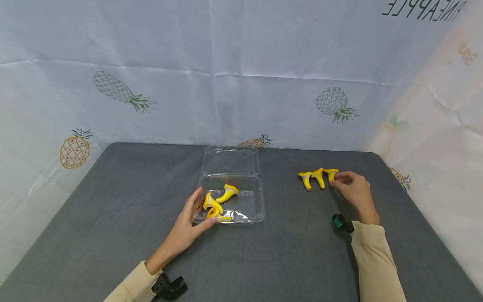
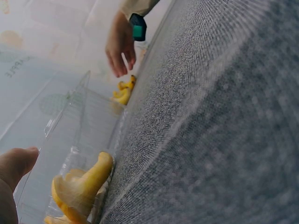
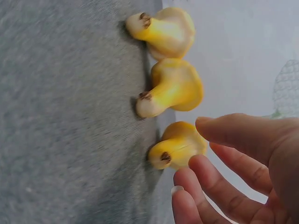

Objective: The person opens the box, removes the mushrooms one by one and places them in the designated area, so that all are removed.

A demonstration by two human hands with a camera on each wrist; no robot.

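A: Where is your left hand (image 1: 187, 226)?

B: It rests, fingers straight, against the near left corner of the clear plastic clamshell box (image 1: 253, 208) on the dark grey counter (image 1: 113, 201); three yellow toy mushrooms (image 1: 226, 193) lie inside it.

A: And your right hand (image 1: 354, 191)?

B: Its grip is loose, fingertips at the rightmost yellow toy mushroom (image 3: 177, 145) in the row of three (image 1: 318, 178); holding or only touching, I cannot tell.

Staged recording booth, not a lived-in room. Indicators: a grey felt-covered table (image 1: 113, 201) enclosed at the rear and both sides by a creased white backdrop sheet (image 1: 241, 63) printed with pineapples, and a camera unit (image 1: 341, 223) strapped to a wrist.
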